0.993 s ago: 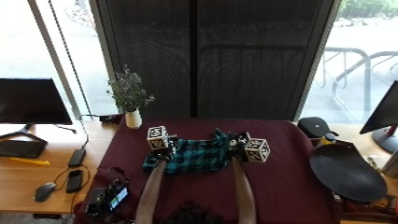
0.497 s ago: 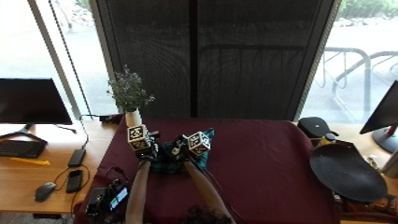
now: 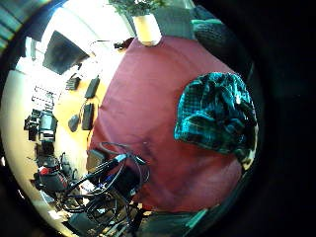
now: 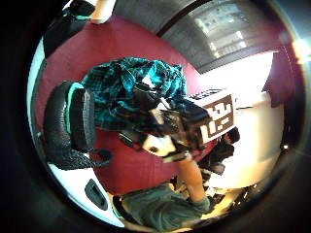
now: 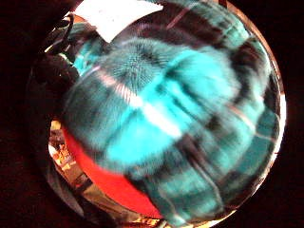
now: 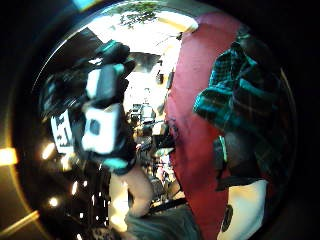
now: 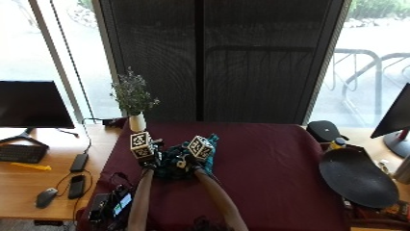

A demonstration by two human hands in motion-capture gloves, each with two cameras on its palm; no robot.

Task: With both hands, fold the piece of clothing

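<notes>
Teal plaid garment (image 7: 172,162) bunched on the maroon table (image 7: 275,168), right hand (image 7: 192,161) gripping it, left hand (image 7: 148,156) grip unclear

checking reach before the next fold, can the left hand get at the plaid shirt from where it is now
Probably yes. The left hand hangs right at the plaid shirt's left edge on the maroon table, with nothing between them; the right hand is already on the cloth.

Counted on the maroon worktop (image 7: 269,168): one teal plaid garment (image 7: 174,161), bunched; two gloved hands, the left hand (image 7: 148,155) and the right hand (image 7: 192,156); one white vase (image 7: 137,122) of sprigs. On the adjoining wooden desk (image 7: 25,187) are listed one monitor (image 7: 32,105), one keyboard (image 7: 19,153), one mouse (image 7: 45,197).
</notes>
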